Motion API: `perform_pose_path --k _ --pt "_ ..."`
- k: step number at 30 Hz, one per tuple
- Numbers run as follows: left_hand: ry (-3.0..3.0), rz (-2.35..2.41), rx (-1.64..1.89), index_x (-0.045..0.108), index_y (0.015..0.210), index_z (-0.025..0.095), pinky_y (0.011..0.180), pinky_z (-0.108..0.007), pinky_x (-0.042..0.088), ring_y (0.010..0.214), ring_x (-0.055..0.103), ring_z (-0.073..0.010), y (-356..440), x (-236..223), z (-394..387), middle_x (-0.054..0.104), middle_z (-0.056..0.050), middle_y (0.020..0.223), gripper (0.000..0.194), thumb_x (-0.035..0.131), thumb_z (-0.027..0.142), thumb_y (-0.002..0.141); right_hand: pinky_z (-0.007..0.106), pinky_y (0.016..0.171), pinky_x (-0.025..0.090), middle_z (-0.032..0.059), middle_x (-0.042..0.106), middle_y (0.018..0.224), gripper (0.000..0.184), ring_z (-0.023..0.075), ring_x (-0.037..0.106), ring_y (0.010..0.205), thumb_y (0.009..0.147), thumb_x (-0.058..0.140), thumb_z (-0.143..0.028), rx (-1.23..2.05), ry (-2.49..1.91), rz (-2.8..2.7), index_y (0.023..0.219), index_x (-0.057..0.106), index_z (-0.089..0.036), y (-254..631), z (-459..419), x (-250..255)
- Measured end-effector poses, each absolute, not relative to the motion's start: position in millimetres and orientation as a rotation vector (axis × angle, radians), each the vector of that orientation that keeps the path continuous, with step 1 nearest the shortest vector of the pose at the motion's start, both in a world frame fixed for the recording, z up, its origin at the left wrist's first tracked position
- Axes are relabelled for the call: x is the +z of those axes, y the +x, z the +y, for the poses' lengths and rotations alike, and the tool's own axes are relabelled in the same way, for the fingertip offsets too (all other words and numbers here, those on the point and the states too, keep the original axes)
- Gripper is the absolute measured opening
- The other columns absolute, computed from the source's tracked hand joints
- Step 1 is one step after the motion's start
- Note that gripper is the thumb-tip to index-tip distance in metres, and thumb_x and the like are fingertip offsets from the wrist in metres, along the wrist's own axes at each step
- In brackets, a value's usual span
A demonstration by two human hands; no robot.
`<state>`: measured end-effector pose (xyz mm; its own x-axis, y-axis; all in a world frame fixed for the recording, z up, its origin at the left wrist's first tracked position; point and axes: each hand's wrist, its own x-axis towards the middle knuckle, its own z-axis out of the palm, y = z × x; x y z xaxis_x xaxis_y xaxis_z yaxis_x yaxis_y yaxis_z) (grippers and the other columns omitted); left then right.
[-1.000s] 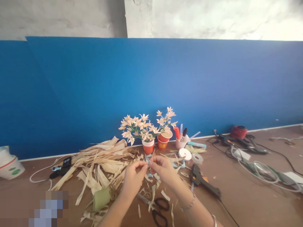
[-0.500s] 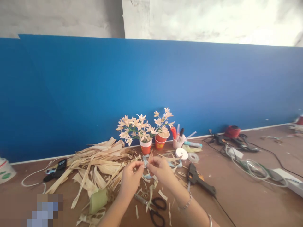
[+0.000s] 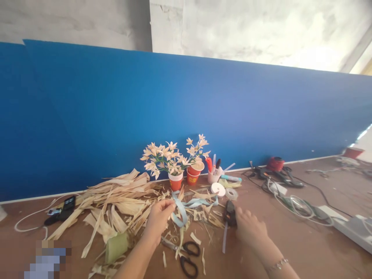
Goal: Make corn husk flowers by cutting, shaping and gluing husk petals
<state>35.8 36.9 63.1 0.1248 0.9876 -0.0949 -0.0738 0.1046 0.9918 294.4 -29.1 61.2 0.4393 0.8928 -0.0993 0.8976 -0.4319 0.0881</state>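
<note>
My left hand (image 3: 159, 217) is closed in a pinch at the end of a looped light blue ribbon (image 3: 183, 219), which trails right across the scraps. My right hand (image 3: 252, 229) is wrapped over the handle of a black hot glue gun (image 3: 230, 213) lying on the table, and hides that handle. A clear glue stick (image 3: 224, 236) lies by the gun. Between my forearms are black-handled scissors (image 3: 190, 255) among cut husk-like strips. Behind my hands stand pale artificial flowers (image 3: 167, 153) in a red and white paper cup (image 3: 176, 182).
Dried husks (image 3: 122, 193) are heaped at the left, with a green roll (image 3: 116, 248) in front. A pen cup (image 3: 213, 176), a white spool (image 3: 217, 189) and a tape roll (image 3: 231, 193) stand behind the gun. Cables and a power strip (image 3: 354, 232) lie right. A blue partition (image 3: 186, 100) borders the table.
My right hand has left my left hand and moved right onto the glue gun's handle. My left hand stays in its pinch, and the blue ribbon now shows as a loop.
</note>
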Motion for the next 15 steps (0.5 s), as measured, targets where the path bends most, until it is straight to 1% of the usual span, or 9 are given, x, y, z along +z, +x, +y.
perform_pose_path --k 2,4,7,9,12,15 --pt "1.109 1.105 1.074 0.068 0.067 0.015 0.065 -0.027 0.041 0.066 0.058 -0.0179 36 64 36 0.067 -0.002 0.064 0.022 0.068 0.036 0.06 0.039 0.07 0.041 0.021 0.062 0.098 0.034 0.0311 0.061 0.096 0.077 0.038 0.002 0.004 2.544 1.594 0.104 0.056 -0.01 298 -33 46" --pt "1.089 1.109 1.073 0.068 0.067 0.015 0.065 -0.027 0.041 0.065 0.057 -0.0173 35 64 36 0.066 -0.002 0.063 0.021 0.068 0.035 0.06 0.038 0.071 0.041 0.0199 0.062 0.097 0.032 0.0312 0.06 0.096 0.078 0.038 0.0 0.05 2.535 1.643 0.102 0.056 -0.01 301 -34 37" --pt "1.077 1.114 1.081 0.067 0.065 0.015 0.067 -0.027 0.041 0.064 0.057 -0.0167 34 63 36 0.065 0.0 0.062 0.019 0.068 0.034 0.061 0.035 0.068 0.04 0.0172 0.062 0.094 0.023 0.0313 0.06 0.093 0.078 0.043 -0.008 0.069 2.601 1.687 0.095 0.057 -0.013 309 -33 39" --pt "1.077 1.106 1.071 0.067 0.065 0.015 0.069 -0.028 0.04 0.065 0.057 -0.0168 34 63 37 0.065 -0.001 0.063 0.018 0.068 0.033 0.061 0.032 0.064 0.039 0.0134 0.063 0.089 0.02 0.0286 0.061 0.085 0.077 0.045 -0.014 0.022 2.725 1.726 0.094 0.056 -0.015 313 -31 47" --pt "1.058 1.08 1.047 0.066 0.065 0.015 0.071 -0.028 0.039 0.066 0.057 -0.0166 33 60 38 0.065 -0.001 0.063 0.018 0.068 0.032 0.061 0.028 0.059 0.039 0.0062 0.064 0.081 0.019 0.0227 0.06 0.072 0.078 0.045 -0.023 -0.209 2.9 1.997 0.093 0.057 -0.021 310 -26 62" --pt "1.002 1.062 1.025 0.066 0.066 0.014 0.069 -0.027 0.039 0.065 0.056 -0.016 33 57 40 0.064 -0.001 0.063 0.02 0.07 0.033 0.059 0.028 0.064 0.041 0.0043 0.063 0.078 0.017 0.0213 0.058 0.072 0.077 0.053 -0.031 -0.535 2.793 2.562 0.086 0.06 -0.019 291 -18 72"
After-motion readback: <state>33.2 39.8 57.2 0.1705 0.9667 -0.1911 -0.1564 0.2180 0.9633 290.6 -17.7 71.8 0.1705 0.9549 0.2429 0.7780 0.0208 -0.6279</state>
